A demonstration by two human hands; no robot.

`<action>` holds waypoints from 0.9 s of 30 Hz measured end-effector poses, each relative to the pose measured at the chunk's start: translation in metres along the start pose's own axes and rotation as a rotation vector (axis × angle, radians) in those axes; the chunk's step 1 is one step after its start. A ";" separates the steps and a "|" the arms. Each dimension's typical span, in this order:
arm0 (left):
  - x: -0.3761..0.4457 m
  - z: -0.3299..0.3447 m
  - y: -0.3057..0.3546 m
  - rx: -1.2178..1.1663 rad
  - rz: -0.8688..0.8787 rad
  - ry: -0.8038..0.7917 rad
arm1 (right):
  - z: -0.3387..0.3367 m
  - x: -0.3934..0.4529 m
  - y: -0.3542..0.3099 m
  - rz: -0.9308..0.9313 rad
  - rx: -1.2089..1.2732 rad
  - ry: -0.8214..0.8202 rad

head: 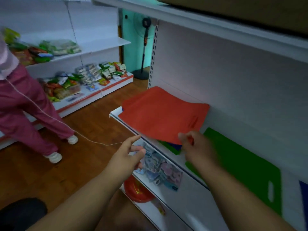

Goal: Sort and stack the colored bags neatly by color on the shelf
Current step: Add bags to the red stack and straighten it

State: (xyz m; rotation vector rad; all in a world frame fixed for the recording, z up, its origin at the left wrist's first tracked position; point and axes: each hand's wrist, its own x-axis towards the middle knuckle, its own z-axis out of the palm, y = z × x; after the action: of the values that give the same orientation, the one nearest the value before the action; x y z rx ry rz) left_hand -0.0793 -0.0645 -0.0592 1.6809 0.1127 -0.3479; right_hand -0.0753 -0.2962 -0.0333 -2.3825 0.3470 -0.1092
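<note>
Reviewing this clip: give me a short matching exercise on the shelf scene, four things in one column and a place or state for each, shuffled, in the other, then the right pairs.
Things
1. red bag
2. green bag
3. left hand
4. red bowl

Places or states
A. on the lower shelf, below the hands
B. pinched at its near edge by the right hand
C. lying flat on the shelf, to the right of the right hand
D. empty, in front of the shelf edge

Pairs: 1-B, 2-C, 3-D, 4-A
</note>
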 end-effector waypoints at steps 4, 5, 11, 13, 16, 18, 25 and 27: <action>0.052 -0.023 0.014 -0.243 -0.042 0.037 | 0.000 -0.018 -0.005 0.031 -0.006 0.208; 0.063 -0.026 0.013 -0.254 -0.040 0.063 | 0.000 -0.024 -0.005 0.042 -0.011 0.227; 0.066 -0.019 -0.004 0.160 0.109 0.046 | -0.023 -0.076 0.017 0.092 -0.132 0.445; 0.056 -0.005 -0.003 0.318 0.228 -0.012 | -0.033 -0.093 0.024 0.155 -0.146 0.515; 0.044 0.020 -0.001 0.455 0.401 -0.073 | -0.047 -0.120 0.039 0.244 -0.112 0.621; 0.035 0.041 0.001 0.491 0.481 -0.118 | -0.058 -0.144 0.053 0.277 -0.090 0.670; -0.026 0.145 0.004 0.581 0.788 -0.337 | -0.103 -0.258 0.120 0.505 -0.102 0.833; -0.056 0.185 -0.001 0.594 0.849 -0.391 | -0.119 -0.300 0.145 0.577 -0.106 0.857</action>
State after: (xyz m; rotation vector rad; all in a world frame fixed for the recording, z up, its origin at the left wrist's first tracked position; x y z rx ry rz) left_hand -0.1623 -0.2385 -0.0624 2.0218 -1.0554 -0.0472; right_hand -0.4160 -0.3925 -0.0376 -2.1157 1.4377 -0.8548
